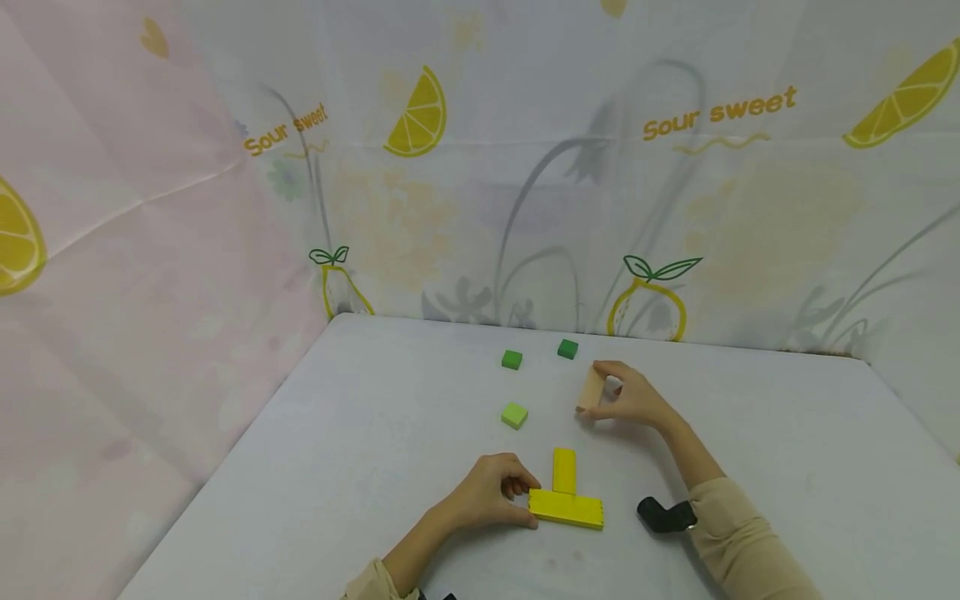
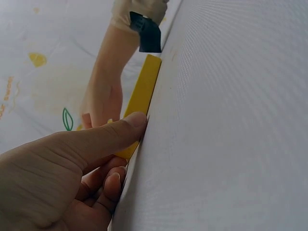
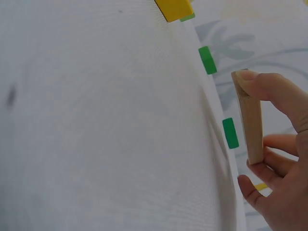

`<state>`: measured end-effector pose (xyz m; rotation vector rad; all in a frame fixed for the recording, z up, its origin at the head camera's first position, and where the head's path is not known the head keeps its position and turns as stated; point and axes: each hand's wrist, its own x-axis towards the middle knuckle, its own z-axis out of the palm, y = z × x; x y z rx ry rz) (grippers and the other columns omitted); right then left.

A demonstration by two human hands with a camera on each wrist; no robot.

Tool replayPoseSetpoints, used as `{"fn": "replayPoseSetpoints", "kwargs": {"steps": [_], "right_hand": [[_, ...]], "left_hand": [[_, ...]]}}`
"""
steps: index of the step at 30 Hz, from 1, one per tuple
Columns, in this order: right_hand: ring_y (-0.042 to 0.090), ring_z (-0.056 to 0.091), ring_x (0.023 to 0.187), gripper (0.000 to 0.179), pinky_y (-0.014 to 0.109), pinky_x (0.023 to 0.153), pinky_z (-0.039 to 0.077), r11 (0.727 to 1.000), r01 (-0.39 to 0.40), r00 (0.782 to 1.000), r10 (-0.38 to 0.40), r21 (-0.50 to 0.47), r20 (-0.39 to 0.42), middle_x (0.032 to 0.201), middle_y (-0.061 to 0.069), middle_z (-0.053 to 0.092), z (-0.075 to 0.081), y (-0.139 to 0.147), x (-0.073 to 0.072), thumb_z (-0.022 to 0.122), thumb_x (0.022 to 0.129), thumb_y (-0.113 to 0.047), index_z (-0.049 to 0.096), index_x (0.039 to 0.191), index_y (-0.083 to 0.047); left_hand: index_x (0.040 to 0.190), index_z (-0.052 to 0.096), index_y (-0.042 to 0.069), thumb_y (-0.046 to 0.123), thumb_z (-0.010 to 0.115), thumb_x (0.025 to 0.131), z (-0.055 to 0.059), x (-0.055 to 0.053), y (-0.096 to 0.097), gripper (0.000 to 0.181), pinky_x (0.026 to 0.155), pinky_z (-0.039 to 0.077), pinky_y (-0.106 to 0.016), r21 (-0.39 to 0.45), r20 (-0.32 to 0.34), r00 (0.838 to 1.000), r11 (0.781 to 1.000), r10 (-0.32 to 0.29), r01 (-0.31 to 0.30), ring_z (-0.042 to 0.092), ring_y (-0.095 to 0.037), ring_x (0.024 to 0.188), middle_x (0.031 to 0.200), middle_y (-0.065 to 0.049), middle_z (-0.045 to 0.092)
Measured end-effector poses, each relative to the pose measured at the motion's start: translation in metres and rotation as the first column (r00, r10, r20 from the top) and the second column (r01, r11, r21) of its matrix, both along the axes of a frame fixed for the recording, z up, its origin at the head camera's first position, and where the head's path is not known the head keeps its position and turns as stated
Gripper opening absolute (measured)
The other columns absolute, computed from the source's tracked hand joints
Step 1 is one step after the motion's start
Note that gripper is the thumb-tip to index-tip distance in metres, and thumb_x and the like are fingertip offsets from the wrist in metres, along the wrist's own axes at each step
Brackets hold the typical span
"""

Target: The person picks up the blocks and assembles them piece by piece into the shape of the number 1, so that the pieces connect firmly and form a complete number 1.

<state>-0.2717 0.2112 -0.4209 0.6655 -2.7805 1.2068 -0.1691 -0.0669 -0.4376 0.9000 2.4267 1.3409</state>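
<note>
Thumb and fingers of my left hand [image 1: 487, 493] pinch the left end of a long yellow block [image 1: 566, 508] that lies crosswise on the white table. A second yellow block [image 1: 565, 471] meets its far side, so the two form an upside-down T. Further back, my right hand [image 1: 633, 398] grips a plain wooden block [image 1: 590, 389] by its two ends. In the right wrist view the thumb presses one end of that wooden block [image 3: 251, 122], with fingertips at the other.
A light green block [image 1: 514, 415] lies beyond the yellow pair. Towards the table's back edge are a mid-green block [image 1: 512, 359] and a dark green block [image 1: 567, 348]. A printed cloth [image 1: 480, 183] hangs behind the table [image 1: 360, 433]. A black device [image 1: 666, 515] is on the right wrist.
</note>
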Motion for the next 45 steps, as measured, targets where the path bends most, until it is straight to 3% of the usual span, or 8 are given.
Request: {"fn": "replayPoseSetpoints", "kwargs": {"steps": [14, 21, 41, 45], "right_hand": [[0.040, 0.047, 0.117, 0.083, 0.053, 0.091, 0.045, 1.000, -0.019, 1.000, 0.019, -0.003, 0.006, 0.131, 0.028, 0.048, -0.002, -0.012, -0.004, 0.084, 0.066, -0.023, 0.046, 0.129, 0.013], [0.043, 0.046, 0.118, 0.082, 0.054, 0.090, 0.045, 0.998, -0.059, 0.998, 0.059, -0.038, 0.006, 0.130, 0.031, 0.047, 0.000, -0.015, -0.003, 0.084, 0.064, -0.016, 0.045, 0.128, 0.016], [0.044, 0.043, 0.121, 0.083, 0.055, 0.094, 0.042, 0.993, -0.113, 0.992, 0.113, -0.018, 0.055, 0.131, 0.032, 0.045, -0.003, -0.023, -0.003, 0.084, 0.065, -0.017, 0.044, 0.129, 0.017], [0.045, 0.043, 0.121, 0.083, 0.055, 0.095, 0.041, 0.992, -0.122, 0.992, 0.121, 0.024, 0.041, 0.131, 0.032, 0.046, -0.004, -0.024, -0.004, 0.085, 0.064, -0.018, 0.045, 0.128, 0.016]], "left_hand": [[0.095, 0.072, 0.003, 0.013, 0.085, 0.066, -0.001, -0.001, 0.000, 0.033, 0.064, 0.047, -0.016, -0.007, -0.014, 1.000, 1.000, 0.002, -0.002, 0.049, 0.002, 0.069, 0.079, 0.008, 0.058], [0.095, 0.072, 0.004, 0.012, 0.086, 0.066, -0.002, -0.001, 0.000, 0.034, 0.065, 0.047, -0.016, -0.006, -0.016, 1.000, 1.000, 0.007, -0.007, 0.050, 0.001, 0.070, 0.080, 0.008, 0.059], [0.095, 0.072, 0.004, 0.012, 0.086, 0.066, -0.003, -0.002, 0.000, 0.033, 0.064, 0.047, -0.016, 0.003, -0.009, 1.000, 1.000, 0.000, 0.000, 0.049, 0.001, 0.069, 0.079, 0.007, 0.058], [0.095, 0.072, 0.004, 0.013, 0.086, 0.065, -0.003, -0.001, 0.000, 0.033, 0.064, 0.047, -0.016, 0.003, -0.006, 1.000, 1.000, 0.002, -0.002, 0.049, 0.001, 0.069, 0.079, 0.007, 0.058]]}}
